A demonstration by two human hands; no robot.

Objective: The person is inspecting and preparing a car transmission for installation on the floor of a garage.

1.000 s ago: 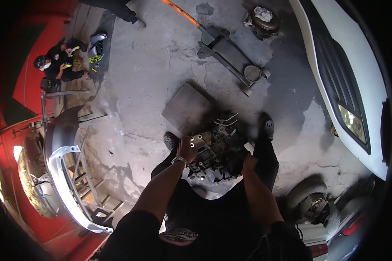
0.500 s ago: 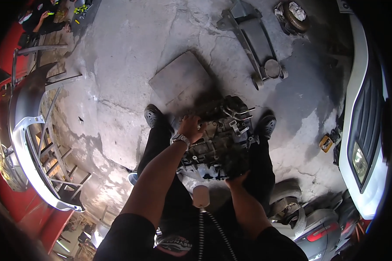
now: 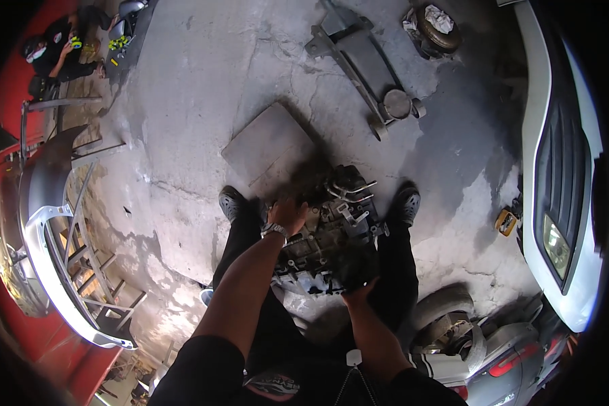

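Left hand, right hand — holding metal assembly | pipes rightward | long axis unclear

A bulky grey cast-metal assembly is flanked by black-trousered legs; before it, a square grey board is laid (farther right, a long grey metal jack is placed).

A cracked grey concrete floor, blotched with a broad darker patch, brightens toward the lower left.

The metal assembly partly hides the right hand; the top edge crops the floor jack; the co-worker holds something too small to tell.
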